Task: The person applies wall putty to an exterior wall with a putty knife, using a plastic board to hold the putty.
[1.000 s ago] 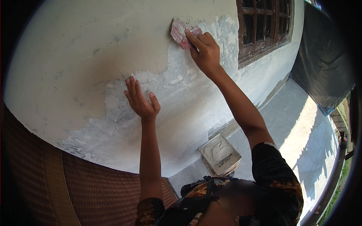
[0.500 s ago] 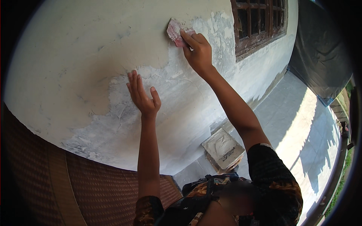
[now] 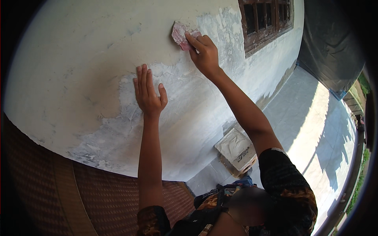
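Observation:
My right hand (image 3: 204,55) grips a pink, putty-smeared flat scraper (image 3: 182,34) against the pale plastered wall (image 3: 71,55), just left of the brown window frame. My left hand (image 3: 150,90) lies open on the wall lower and further left, fingers pointing up, at the ragged edge of a grey-white patch of skim coat (image 3: 193,110). Below, on the floor beside the wall, a shallow square container (image 3: 232,147) holds white paste.
A wooden barred window (image 3: 265,19) is at upper right, with a dark plastic sheet (image 3: 330,39) beyond it. A woven brown panel (image 3: 102,196) runs along the lower left. The grey tiled floor (image 3: 283,102) is partly sunlit, with a green strip outside at far right.
My left hand has moved upward along the wall. My right hand and scraper have shifted left, and the wall and window sit a little higher in the view.

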A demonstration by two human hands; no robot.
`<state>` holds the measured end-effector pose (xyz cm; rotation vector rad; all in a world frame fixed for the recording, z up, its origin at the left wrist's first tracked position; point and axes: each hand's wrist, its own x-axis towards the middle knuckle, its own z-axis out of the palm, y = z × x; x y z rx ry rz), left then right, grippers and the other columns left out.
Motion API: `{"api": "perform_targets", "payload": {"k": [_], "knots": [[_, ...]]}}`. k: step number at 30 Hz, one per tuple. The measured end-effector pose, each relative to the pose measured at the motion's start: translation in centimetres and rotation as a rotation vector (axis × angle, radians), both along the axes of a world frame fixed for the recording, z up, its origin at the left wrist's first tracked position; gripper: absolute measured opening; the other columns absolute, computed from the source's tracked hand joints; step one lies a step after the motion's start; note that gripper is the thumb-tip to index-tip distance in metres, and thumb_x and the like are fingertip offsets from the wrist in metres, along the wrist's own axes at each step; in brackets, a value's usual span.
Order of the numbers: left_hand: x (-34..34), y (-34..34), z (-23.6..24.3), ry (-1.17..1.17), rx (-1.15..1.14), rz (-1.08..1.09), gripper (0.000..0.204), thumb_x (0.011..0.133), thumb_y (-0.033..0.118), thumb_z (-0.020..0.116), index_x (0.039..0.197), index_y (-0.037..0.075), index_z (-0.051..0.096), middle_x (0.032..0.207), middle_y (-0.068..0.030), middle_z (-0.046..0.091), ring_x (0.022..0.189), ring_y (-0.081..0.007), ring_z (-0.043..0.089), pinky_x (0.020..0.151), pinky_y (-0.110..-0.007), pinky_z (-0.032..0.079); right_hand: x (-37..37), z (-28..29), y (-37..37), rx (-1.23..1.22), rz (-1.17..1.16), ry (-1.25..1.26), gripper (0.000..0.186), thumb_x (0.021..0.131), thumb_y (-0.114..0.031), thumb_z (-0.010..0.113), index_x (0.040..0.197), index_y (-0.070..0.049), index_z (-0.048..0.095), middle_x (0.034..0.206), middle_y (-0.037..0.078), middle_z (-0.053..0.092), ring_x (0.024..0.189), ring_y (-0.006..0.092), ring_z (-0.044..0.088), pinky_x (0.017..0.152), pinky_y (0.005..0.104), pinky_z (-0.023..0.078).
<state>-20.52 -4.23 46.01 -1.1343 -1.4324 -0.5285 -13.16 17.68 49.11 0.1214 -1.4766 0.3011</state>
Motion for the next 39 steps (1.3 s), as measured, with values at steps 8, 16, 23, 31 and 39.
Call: {"api": "perform_targets", "payload": {"k": [8, 16, 23, 31, 39], "knots": [[0.2, -0.5, 0.1, -0.017, -0.020, 0.031, 0.051, 0.092, 0.015, 0.050, 0.139, -0.003, 0.044, 0.148, -0.0219, 0.046, 0.140, -0.0413, 0.040, 0.112, -0.058, 0.029, 1.5, -7.7, -2.9, 0.066, 0.094, -0.160, 0.060, 0.063, 0.006, 0.072, 0.120, -0.010, 0.069, 0.076, 0.004, 0.058, 0.071, 0.0230, 0.057, 0.060, 0.0349, 0.052], [0.4, -0.4, 0.0, -0.020, -0.013, 0.049, 0.051, 0.092, 0.015, 0.049, 0.139, -0.003, 0.043, 0.148, -0.0223, 0.045, 0.140, -0.0419, 0.040, 0.111, -0.059, 0.031, -0.4, -0.1, 0.6, 0.148, -0.075, 0.004, 0.055, 0.067, 0.002, 0.072, 0.120, -0.012, 0.069, 0.080, 0.002, 0.061, 0.074, 0.0215, 0.058, 0.059, 0.0342, 0.053], [0.1, -0.3, -0.2, -0.007, -0.009, 0.070, 0.050, 0.091, 0.017, 0.049, 0.137, -0.004, 0.047, 0.147, -0.0201, 0.049, 0.141, -0.0365, 0.041, 0.115, -0.051, 0.029, 2.0, -7.9, -1.2, 0.154, 0.091, -0.143, 0.063, 0.063, 0.011, 0.069, 0.122, -0.009, 0.068, 0.072, 0.004, 0.049, 0.066, 0.0218, 0.048, 0.058, 0.0330, 0.046], [-0.1, -0.1, -0.3, -0.013, -0.013, 0.046, 0.051, 0.092, 0.016, 0.049, 0.139, -0.002, 0.042, 0.147, -0.0229, 0.046, 0.140, -0.0423, 0.040, 0.112, -0.059, 0.030, -0.5, -0.3, 2.7, 0.164, -0.110, -0.003, 0.054, 0.068, 0.001, 0.074, 0.121, -0.011, 0.069, 0.081, 0.002, 0.059, 0.073, 0.0218, 0.054, 0.061, 0.0338, 0.051], [0.0, -0.5, -0.4, -0.023, -0.025, 0.043, 0.052, 0.091, 0.015, 0.049, 0.139, -0.003, 0.044, 0.148, -0.0222, 0.046, 0.141, -0.0409, 0.039, 0.113, -0.058, 0.029, 1.0, -8.6, 2.1, 0.065, 0.012, -0.156, 0.063, 0.068, 0.005, 0.072, 0.128, -0.012, 0.065, 0.077, 0.004, 0.053, 0.072, 0.0233, 0.052, 0.063, 0.0353, 0.050]]}}
